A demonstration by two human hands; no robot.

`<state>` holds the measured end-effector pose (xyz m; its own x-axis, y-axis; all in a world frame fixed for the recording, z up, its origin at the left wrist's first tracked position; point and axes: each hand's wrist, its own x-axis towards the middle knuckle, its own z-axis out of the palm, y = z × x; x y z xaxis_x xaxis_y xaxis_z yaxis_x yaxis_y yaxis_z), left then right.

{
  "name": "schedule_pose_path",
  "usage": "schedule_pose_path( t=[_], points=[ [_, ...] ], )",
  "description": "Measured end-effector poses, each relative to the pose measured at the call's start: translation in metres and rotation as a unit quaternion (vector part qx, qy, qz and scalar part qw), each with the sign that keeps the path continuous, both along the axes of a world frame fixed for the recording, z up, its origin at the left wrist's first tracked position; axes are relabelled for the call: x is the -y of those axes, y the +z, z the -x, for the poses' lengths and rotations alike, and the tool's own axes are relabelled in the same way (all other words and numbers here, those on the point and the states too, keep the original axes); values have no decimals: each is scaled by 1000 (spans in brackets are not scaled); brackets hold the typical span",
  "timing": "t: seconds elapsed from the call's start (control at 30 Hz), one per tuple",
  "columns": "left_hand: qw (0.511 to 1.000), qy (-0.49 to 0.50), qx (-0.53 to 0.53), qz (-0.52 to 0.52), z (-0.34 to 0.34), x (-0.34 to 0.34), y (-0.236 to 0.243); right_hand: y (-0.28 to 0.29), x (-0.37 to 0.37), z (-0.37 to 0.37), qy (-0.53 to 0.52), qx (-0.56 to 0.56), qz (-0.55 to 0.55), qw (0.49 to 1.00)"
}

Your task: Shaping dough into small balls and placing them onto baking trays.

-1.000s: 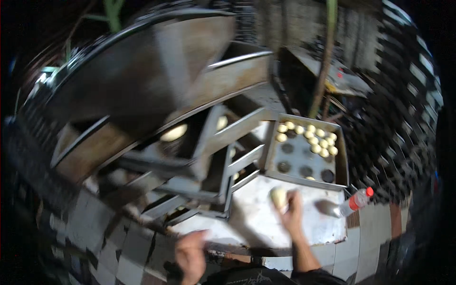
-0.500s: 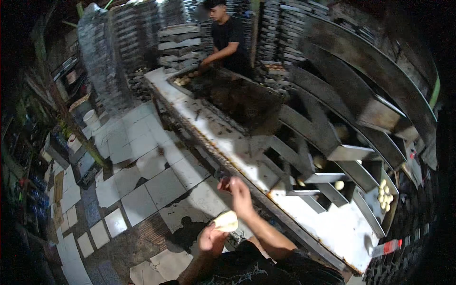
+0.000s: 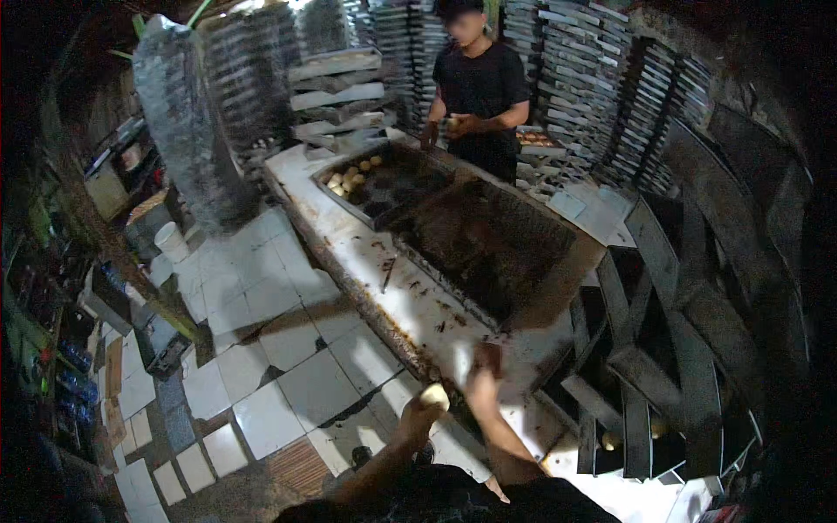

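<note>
My left hand (image 3: 418, 422) is closed around a pale, rounded piece of dough (image 3: 434, 397), which shows above the fingers beside the white counter's near edge. My right hand (image 3: 482, 383) reaches forward over that edge, smeared by motion. Its fingers are too blurred to tell what, if anything, they hold. Beyond it lies a long dark trough (image 3: 497, 244) set into the white counter (image 3: 410, 283). Several pale dough balls (image 3: 350, 178) sit in the trough's far left corner.
Stacked dark metal trays (image 3: 645, 375) crowd the right side, with a few pale pieces among them. A person (image 3: 479, 87) in black stands behind the trough, hands together. Tall tray stacks (image 3: 580, 70) line the back. A white bucket (image 3: 171, 241) stands on the tiled floor at left.
My view has turned right and forward. Both hands have come nearer the counter; the flat-looking dough in my left hand now looks rounder. The person has straightened and drawn their hands in.
</note>
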<state>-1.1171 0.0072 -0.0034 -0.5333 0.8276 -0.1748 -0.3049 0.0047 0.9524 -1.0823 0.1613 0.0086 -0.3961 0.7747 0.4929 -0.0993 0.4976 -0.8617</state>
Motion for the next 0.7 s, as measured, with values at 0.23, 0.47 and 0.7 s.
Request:
schedule_pose_path(
  t=[0.23, 0.47, 0.7],
  points=[
    [986, -148, 69, -10, 53, -80, 66, 72, -171, 90, -168, 323, -157, 918],
    [975, -173, 101, -101, 173, -107, 19, 93, -166, 129, -157, 518, -203, 816],
    [814, -167, 521, -194, 196, -168, 108, 97, -61, 86, -135, 207, 12, 969]
  ],
)
